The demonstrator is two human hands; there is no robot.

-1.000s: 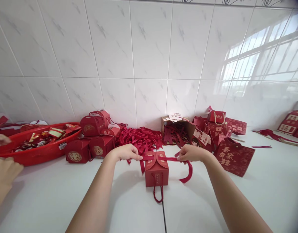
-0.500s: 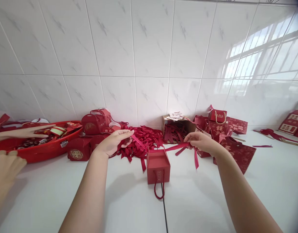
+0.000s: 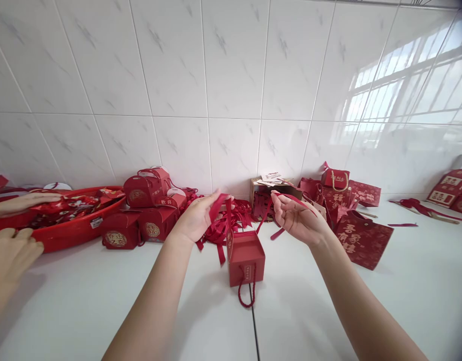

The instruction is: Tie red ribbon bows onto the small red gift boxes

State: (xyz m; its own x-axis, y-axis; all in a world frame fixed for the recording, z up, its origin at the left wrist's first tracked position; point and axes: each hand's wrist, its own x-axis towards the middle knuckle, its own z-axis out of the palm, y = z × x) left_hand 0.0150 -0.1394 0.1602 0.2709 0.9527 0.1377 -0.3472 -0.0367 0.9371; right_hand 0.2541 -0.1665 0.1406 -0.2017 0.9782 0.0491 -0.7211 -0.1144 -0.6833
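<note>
A small red gift box (image 3: 247, 258) with a rope handle (image 3: 247, 303) hanging down its front stands on the white table before me. From behind its top a red ribbon (image 3: 265, 214) rises on both sides. My left hand (image 3: 200, 213) is closed on one end, above and left of the box. On the right, my right hand (image 3: 296, 215) pinches the other end, which lies across its fingers. Both hands are raised above the table, apart from each other. Behind the box lies a heap of loose red ribbons (image 3: 231, 220).
At the left, another person's hands (image 3: 16, 250) are at a red basin (image 3: 72, 235) of wrapped sweets. Several finished-looking red boxes (image 3: 144, 193) are stacked beside it. A cardboard box (image 3: 257, 193) with cards stands by the wall. Red paper bags (image 3: 366, 240) are at the right.
Both hands have lifted and moved inward, drawing the ribbon from nearly level across the box into a raised V. The other person's hand in the basin has shifted slightly left.
</note>
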